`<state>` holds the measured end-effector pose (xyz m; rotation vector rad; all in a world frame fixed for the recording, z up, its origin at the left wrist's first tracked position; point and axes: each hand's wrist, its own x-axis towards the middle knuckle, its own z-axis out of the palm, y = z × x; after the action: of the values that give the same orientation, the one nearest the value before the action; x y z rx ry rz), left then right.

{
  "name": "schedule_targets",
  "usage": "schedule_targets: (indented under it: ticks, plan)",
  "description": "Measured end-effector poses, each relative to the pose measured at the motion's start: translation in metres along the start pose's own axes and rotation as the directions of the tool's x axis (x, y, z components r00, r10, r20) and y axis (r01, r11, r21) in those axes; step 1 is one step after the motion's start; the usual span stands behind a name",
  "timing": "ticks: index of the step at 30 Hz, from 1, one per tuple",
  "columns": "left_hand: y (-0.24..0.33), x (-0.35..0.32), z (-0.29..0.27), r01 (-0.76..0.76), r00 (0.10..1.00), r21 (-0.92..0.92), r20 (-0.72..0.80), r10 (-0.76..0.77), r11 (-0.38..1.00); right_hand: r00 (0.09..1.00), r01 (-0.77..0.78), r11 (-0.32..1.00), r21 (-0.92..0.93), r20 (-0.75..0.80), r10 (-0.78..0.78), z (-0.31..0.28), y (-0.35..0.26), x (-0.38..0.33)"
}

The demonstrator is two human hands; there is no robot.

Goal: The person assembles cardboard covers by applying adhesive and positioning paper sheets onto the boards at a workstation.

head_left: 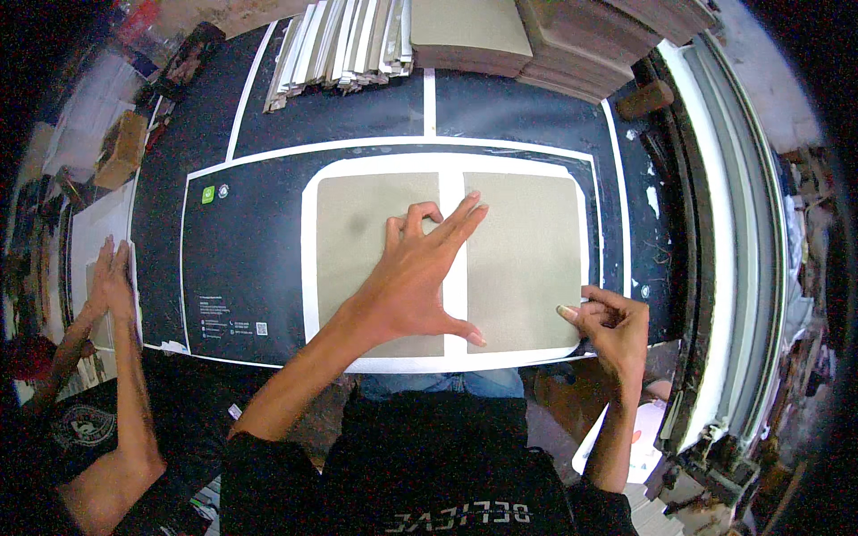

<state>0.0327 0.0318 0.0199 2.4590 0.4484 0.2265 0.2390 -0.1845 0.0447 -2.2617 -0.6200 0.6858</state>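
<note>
A large dark printed sheet point(250, 259) lies flat on the worktable, with a white rounded panel in its middle. Two grey cardboard panels rest on that white area: a left board point(357, 232) and a right board point(527, 250), with a narrow white gap between them. My left hand point(420, 277) presses down with spread fingers across the gap, touching both boards. My right hand point(612, 322) pinches the near right corner of the right board between thumb and fingers.
Stacks of grey boards point(527, 36) and a fanned pile of white-edged sheets point(340, 45) sit at the far side. Another person's hands point(109, 281) rest on papers at the left. A metal machine frame point(733, 241) runs along the right.
</note>
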Motion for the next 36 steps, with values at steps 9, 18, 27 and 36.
schedule_targets:
  ticks: [9, 18, 27, 36]
  plan:
    - [0.0, -0.001, 0.001, 0.0, 1.0, -0.006, 0.003, 0.0, 1.0, 0.999, -0.019, 1.0, 0.011, 0.038, 0.018, -0.002, -0.005, 0.004]
    - [0.002, -0.001, 0.0, 0.001, 1.0, 0.028, -0.002, -0.001, 1.0, 0.997, -0.016, 1.0, 0.011, 0.072, 0.015, -0.004, -0.001, 0.008]
    - [0.004, 0.0, 0.001, 0.028, 1.0, 0.09, 0.008, -0.029, 0.996, 0.915, 0.394, 0.875, -0.282, 0.031, -0.403, 0.002, -0.039, 0.01]
    - [0.01, 0.005, -0.003, 0.037, 0.997, 0.094, 0.059, -0.043, 0.995, 0.806, 0.592, 0.702, -0.396, 0.315, -0.501, 0.027, -0.048, 0.015]
